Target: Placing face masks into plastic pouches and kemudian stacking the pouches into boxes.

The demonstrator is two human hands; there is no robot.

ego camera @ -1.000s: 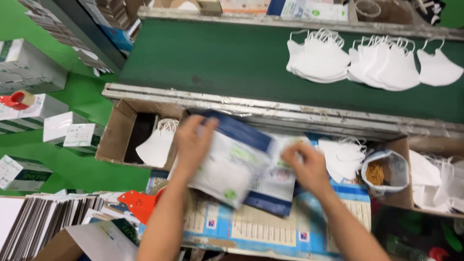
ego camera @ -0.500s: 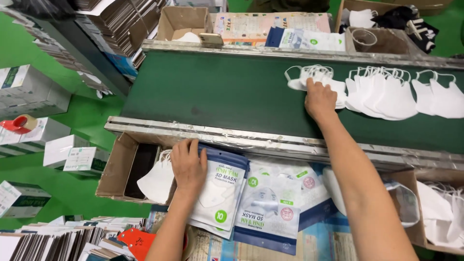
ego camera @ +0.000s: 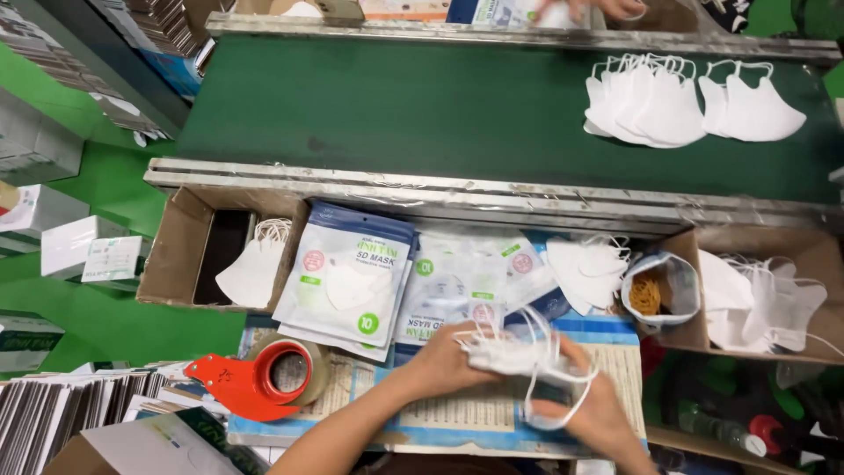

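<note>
**Operator A:** Checking hand positions: what is each hand doing at the near edge of the tabletop point(ego camera: 369, 413)?

**Operator B:** The left hand point(ego camera: 444, 356) and the right hand point(ego camera: 591, 406) are both gripping one bundle of white face masks point(ego camera: 510, 354). The left fingers are curling closed over the bundle's left end. The right fingers are clenching its right end, with white ear loops point(ego camera: 563, 413) trailing around the right hand.

**Operator A:** Where is the bundle sitting?

**Operator B:** It is being held just above the printed sheet on the tabletop, directly in front of the stack of mask pouches point(ego camera: 352, 281). The pouches are lying flat, fanned side by side, untouched by either hand.

**Operator A:** What is surrounding the work area?

**Operator B:** A red tape dispenser point(ego camera: 255, 380) is lying to the left of the left forearm. A cardboard box point(ego camera: 176, 255) at the far left is holding a few loose masks. A small bag of rubber bands point(ego camera: 655, 290) is standing open to the right, beside a second cardboard box point(ego camera: 791, 255) of masks. Beyond the metal rail, the green conveyor belt point(ego camera: 422, 105) is carrying two groups of white masks point(ego camera: 668, 101) at its right end. Another person's hand point(ego camera: 607, 9) is showing at the far top edge.
</note>
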